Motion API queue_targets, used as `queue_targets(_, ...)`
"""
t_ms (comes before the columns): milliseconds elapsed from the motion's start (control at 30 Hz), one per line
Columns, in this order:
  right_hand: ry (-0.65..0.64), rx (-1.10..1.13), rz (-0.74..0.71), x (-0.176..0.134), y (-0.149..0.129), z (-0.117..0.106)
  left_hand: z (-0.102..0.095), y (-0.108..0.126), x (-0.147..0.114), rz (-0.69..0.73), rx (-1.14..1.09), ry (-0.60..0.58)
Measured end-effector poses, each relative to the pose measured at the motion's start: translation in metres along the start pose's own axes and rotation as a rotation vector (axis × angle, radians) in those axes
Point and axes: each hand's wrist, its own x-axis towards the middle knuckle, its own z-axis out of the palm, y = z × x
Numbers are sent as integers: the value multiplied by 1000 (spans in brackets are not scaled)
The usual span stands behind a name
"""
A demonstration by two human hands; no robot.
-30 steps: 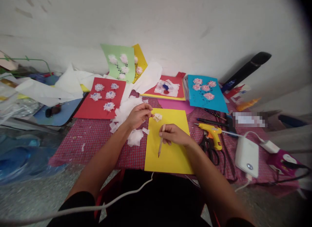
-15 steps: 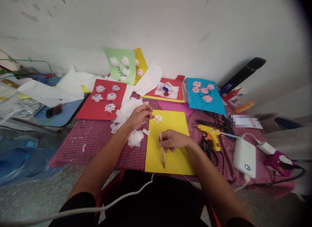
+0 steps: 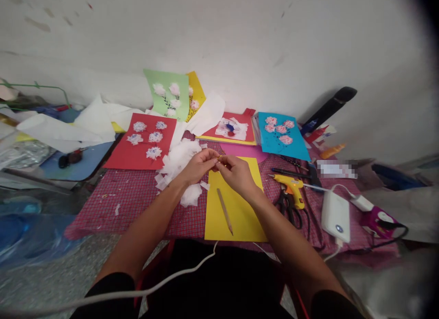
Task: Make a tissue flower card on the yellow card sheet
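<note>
My left hand (image 3: 203, 164) and my right hand (image 3: 237, 175) meet fingertip to fingertip over the top edge of a yellow sheet of paper (image 3: 236, 223). Both hands are closed in a pinch, and whatever lies between the fingertips is too small and covered to make out. The little white paper flower at that spot is hidden by the fingers. Below my hands a pencil (image 3: 224, 211) lies slantwise on the sheet, its point toward me. Torn white tissue paper (image 3: 181, 159) is heaped beside my left hand.
A red card (image 3: 144, 143) and a blue card (image 3: 283, 134) with paper flowers flank the work area; a green one (image 3: 181, 88) leans on the wall. To the right are a yellow glue gun (image 3: 291, 187), black scissors (image 3: 290, 211) and a white power bank (image 3: 336, 216).
My right hand has let go of the pencil, leaving it on the yellow sheet, and moved up to my left hand. The white flower is now covered by my fingers.
</note>
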Motion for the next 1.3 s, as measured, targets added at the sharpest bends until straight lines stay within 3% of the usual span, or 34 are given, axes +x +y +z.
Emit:
queue_targets(133,17,110,41,0,-2,5,3,-1,-1,-14,-61,-1)
queue_targets(467,224,224,178,-9,-11,17,12,-3,-4,-63,-126,-8)
queue_targets(800,235,334,249,-10,-11,19,15,-4,-5,-93,-188,-43)
queue_targets(1000,258,331,221,-13,-7,20,22,-1,-8,-120,-240,-47)
queue_targets(1300,173,591,223,-17,-6,11,22,1,-9,-172,-348,-112)
